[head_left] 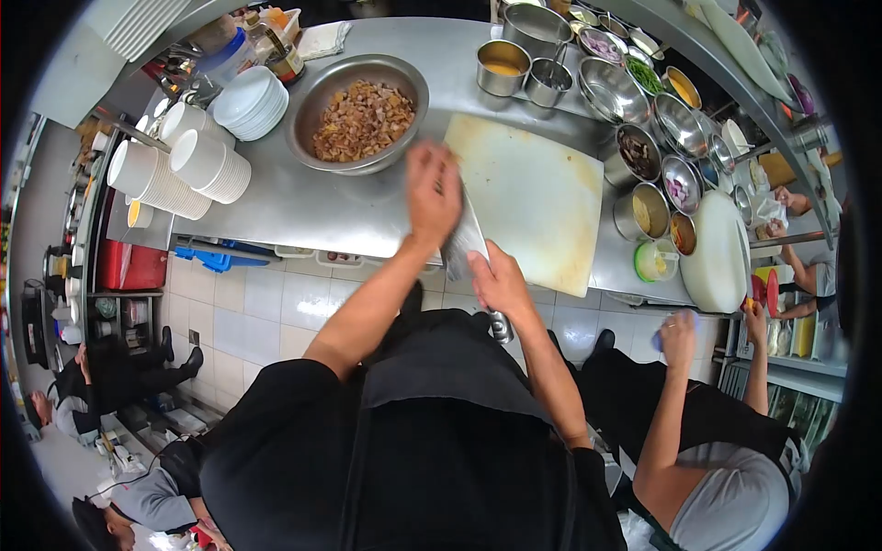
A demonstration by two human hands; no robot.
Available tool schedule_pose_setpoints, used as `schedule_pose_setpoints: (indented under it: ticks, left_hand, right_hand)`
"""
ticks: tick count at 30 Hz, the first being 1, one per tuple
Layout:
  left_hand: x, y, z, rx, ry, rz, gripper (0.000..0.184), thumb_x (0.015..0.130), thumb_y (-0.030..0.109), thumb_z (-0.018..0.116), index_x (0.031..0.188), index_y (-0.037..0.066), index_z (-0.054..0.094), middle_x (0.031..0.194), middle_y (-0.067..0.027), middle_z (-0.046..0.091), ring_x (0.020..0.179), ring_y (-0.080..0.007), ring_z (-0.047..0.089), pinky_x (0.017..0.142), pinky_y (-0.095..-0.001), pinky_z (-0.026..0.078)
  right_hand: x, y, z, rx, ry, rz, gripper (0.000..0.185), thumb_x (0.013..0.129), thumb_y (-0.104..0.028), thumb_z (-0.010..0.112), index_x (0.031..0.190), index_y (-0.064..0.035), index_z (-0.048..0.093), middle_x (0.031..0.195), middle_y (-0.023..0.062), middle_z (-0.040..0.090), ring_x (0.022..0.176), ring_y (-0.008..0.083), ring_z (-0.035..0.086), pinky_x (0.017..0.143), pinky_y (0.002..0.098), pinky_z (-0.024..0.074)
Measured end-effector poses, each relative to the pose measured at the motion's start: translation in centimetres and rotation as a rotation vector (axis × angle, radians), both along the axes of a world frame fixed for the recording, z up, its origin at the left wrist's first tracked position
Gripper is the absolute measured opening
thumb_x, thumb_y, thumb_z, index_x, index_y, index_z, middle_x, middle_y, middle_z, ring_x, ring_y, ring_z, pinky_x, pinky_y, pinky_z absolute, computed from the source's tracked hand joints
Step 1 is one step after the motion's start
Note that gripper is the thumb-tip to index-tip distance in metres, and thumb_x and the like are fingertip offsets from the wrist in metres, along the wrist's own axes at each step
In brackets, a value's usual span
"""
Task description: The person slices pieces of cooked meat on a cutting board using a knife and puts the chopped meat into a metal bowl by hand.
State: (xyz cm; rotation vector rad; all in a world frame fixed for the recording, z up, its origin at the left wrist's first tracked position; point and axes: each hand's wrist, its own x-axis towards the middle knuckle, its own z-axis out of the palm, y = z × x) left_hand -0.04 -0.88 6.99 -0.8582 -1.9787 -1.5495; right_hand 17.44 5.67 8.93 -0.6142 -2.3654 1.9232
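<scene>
My right hand (501,280) is wrapped round the handle of a cleaver (466,241), its broad blade slanting up and left past the board's near-left edge. Right beside the blade is my left hand (433,195); its fingers are smeared by motion, and whether it touches the blade I cannot tell. A white cutting board (528,202), stained with small marks, lies on the counter to the right of my left hand. Just beyond that hand, to the left, stands a large steel bowl (299,138) of chopped brown pieces that look like cooked meat (363,119).
Stacked white plates (250,103) and tubs (209,165) stand on the steel counter (294,216) at left. Along the right are several steel bowls (611,90) and pots (503,69) of ingredients. A co-worker (735,487) stands close on my right; other people work farther off.
</scene>
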Motion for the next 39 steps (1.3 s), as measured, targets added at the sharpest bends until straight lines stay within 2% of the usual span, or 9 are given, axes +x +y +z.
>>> schedule_pose_setpoints:
  ticks: [4,8,15,18,23,31,32,34,39]
  left_hand:
    - [-12.0,-3.1,4.8,0.122,0.052,0.237,0.026,0.095,0.017,0.058,0.113,0.0,0.066,0.108,-0.0181,0.065,0.103,-0.0319,0.061,0.09,-0.0395,0.048]
    - [-21.6,-7.2,2.0,-0.346,-0.307,0.235,0.03,0.092,0.022,0.063,0.113,0.001,0.069,0.102,-0.0171,0.071,0.096,-0.0303,0.067,0.086,-0.0389,0.051]
    - [-27.3,-9.6,1.1,-0.42,-0.453,0.132,0.046,0.082,0.032,0.074,0.119,0.006,0.069,0.088,-0.0137,0.074,0.09,-0.0268,0.072,0.091,-0.0349,0.052]
    - [-27.3,-8.2,0.9,-0.895,-0.433,-0.007,0.064,0.078,0.034,0.078,0.134,0.012,0.059,0.114,-0.0187,0.069,0.106,-0.0271,0.068,0.094,-0.0381,0.051]
    - [-22.7,-4.5,-0.6,-1.431,-0.236,0.057,0.087,0.066,0.026,0.086,0.144,0.023,0.045,0.155,-0.0267,0.022,0.129,-0.0436,0.047,0.099,-0.045,0.049]
    - [-31.9,-8.6,0.7,-1.052,-0.079,-0.441,0.036,0.068,0.022,0.084,0.097,0.012,0.066,0.094,-0.0095,0.071,0.092,-0.027,0.067,0.082,-0.0414,0.053]
    - [-30.8,-8.6,2.7,-1.054,-0.295,-0.394,0.036,0.072,0.023,0.082,0.102,0.013,0.068,0.101,-0.0088,0.071,0.095,-0.0236,0.067,0.082,-0.0394,0.054]
    - [-30.6,-8.6,4.1,-0.888,-0.476,-0.423,0.044,0.075,0.023,0.081,0.116,0.011,0.068,0.11,-0.0079,0.071,0.1,-0.0207,0.067,0.088,-0.0348,0.053]
    - [-30.6,-9.8,2.0,-0.802,-0.273,-0.375,0.029,0.083,0.008,0.073,0.112,0.007,0.07,0.101,-0.0098,0.073,0.094,-0.0161,0.068,0.082,-0.0299,0.052]
  right_hand:
    - [-3.2,-1.3,5.4,0.284,0.056,0.049,0.028,0.099,-0.024,0.054,0.091,0.0024,0.051,0.059,0.018,0.057,0.045,0.0274,0.057,0.049,0.0407,0.0447]
    - [-3.0,-0.6,5.9,0.151,-0.111,0.001,0.027,0.099,-0.023,0.053,0.09,0.002,0.051,0.058,0.0168,0.057,0.043,0.0255,0.056,0.047,0.0411,0.0438]
    - [4.1,2.8,-0.8,0.086,-0.257,-0.26,0.024,0.101,-0.022,0.049,0.094,0.0011,0.051,0.053,0.0087,0.05,0.039,0.0178,0.052,0.037,0.0339,0.0409]
    - [5.7,3.3,-2.8,0.155,-0.346,-0.331,0.023,0.101,-0.021,0.048,0.093,0.0,0.047,0.052,0.0069,0.049,0.035,0.016,0.047,0.033,0.033,0.0366]
    - [7.0,3.1,-6.3,0.329,-0.369,-0.332,0.026,0.101,-0.022,0.047,0.09,0.0018,0.045,0.051,0.0094,0.05,0.035,0.019,0.05,0.034,0.0352,0.0394]
    - [7.0,3.4,-9.5,0.471,-0.322,-0.371,0.028,0.101,-0.023,0.048,0.092,0.004,0.048,0.054,0.0142,0.054,0.038,0.0245,0.055,0.039,0.0397,0.0432]
    - [7.9,3.8,-10.5,0.601,-0.264,-0.367,0.029,0.1,-0.023,0.048,0.094,0.0046,0.05,0.055,0.0166,0.055,0.04,0.0275,0.056,0.042,0.0423,0.0457]
    - [6.5,3.0,-5.7,0.416,-0.502,-0.371,0.035,0.099,-0.027,0.048,0.107,0.0058,0.056,0.095,0.0325,0.064,0.094,0.0502,0.061,0.082,0.0554,0.0479]
    - [6.1,2.7,-2.6,0.295,-0.58,-0.392,0.033,0.098,-0.026,0.047,0.105,0.0051,0.055,0.091,0.0318,0.065,0.09,0.0488,0.062,0.081,0.0559,0.0483]
